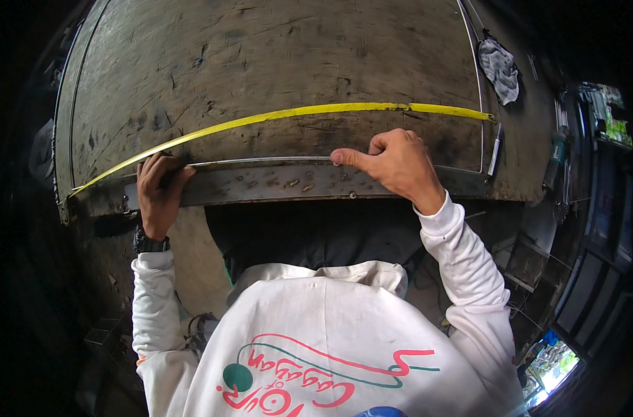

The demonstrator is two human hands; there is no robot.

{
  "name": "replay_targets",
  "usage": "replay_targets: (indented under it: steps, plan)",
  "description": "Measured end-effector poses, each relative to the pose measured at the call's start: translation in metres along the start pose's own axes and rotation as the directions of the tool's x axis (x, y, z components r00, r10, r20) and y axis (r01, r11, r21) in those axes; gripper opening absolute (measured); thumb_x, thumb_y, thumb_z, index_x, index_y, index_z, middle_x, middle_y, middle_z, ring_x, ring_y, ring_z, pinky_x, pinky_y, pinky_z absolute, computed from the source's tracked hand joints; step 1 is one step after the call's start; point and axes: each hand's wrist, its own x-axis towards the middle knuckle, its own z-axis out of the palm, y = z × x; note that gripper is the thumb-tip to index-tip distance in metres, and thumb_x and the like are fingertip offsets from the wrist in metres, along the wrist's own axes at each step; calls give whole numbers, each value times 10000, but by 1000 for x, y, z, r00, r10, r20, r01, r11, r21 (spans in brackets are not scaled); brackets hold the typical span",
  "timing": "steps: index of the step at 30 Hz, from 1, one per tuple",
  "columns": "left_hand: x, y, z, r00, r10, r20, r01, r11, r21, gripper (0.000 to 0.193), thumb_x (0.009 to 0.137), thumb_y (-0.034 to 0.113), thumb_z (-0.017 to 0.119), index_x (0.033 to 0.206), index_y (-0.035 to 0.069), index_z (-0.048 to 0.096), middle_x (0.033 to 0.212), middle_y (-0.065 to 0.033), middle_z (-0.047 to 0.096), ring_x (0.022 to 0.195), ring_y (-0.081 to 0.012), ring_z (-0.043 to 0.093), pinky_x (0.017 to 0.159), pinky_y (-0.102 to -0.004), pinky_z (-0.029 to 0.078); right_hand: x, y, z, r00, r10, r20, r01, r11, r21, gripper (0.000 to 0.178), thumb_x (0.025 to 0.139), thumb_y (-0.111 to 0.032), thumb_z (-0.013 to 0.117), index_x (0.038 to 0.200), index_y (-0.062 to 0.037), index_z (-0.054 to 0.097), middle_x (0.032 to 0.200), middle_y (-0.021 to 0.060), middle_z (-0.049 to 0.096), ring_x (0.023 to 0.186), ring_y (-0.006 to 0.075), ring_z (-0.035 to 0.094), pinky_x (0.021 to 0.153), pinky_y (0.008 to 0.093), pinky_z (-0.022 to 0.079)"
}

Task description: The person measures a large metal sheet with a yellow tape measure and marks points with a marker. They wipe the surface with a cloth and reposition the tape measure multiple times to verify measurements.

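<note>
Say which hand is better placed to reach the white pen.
Probably the right hand: it is much nearer the white pen, while the left hand is at the metal bar, toward the left end of the table.

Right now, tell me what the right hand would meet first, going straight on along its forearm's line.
Probably the yellow tape, just beyond its knuckles, though the right hand might pass above it; depth is unclear.
</note>
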Motion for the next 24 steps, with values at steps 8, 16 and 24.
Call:
replay_targets:
  steps: [8,16,24]
  plan:
    - [1,3,0,1000,12,4,-12,1000,-21,212,805,191,839,881,58,693,827,-43,631,806,-243,607,806,-361,408,10,48,-2,954,-287,85,224,874,431,365,919,-324,780,819,26,755,677,58,661,636,138,565,643,324,459]
    - [-1,-1,-1,1000,2,19,-1,1000,-25,207,806,192,837,878,65,691,831,-33,623,826,-236,602,812,-358,399,12,31,-8,984,-135,118,107,970,217,433,862,-386,825,742,21,739,596,89,618,562,161,530,602,357,449]
    - [-1,-5,2,998,60,-26,-61,998,-20,201,808,201,840,855,76,691,834,-33,633,835,-241,608,810,-368,401,3,2,3,996,-78,-53,74,994,-80,736,818,-647,801,462,-58,540,432,70,462,456,170,479,553,356,413]
